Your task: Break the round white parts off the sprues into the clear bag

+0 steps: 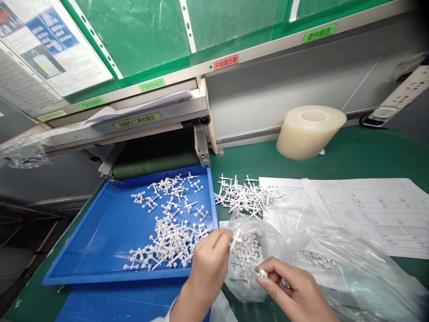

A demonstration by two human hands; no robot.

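Left hand (209,257) pinching a white sprue piece (234,238) over the mouth of a clear plastic bag (301,250) on the green desk (355,156). Right hand (291,286) closed on small white parts (262,273) at the bag's edge. Blue tray (110,232) of white sprues (170,232) just left; another pile (244,194) beside printed sheets (368,210), film roll (310,132) behind.

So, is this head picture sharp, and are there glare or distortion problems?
Head view: mostly sharp, evenly lit; straight edges bow toward the corners; glare streaks the clear plastic bag; the left hand and right hand look slightly soft; printing on the paper forms is unreadable.
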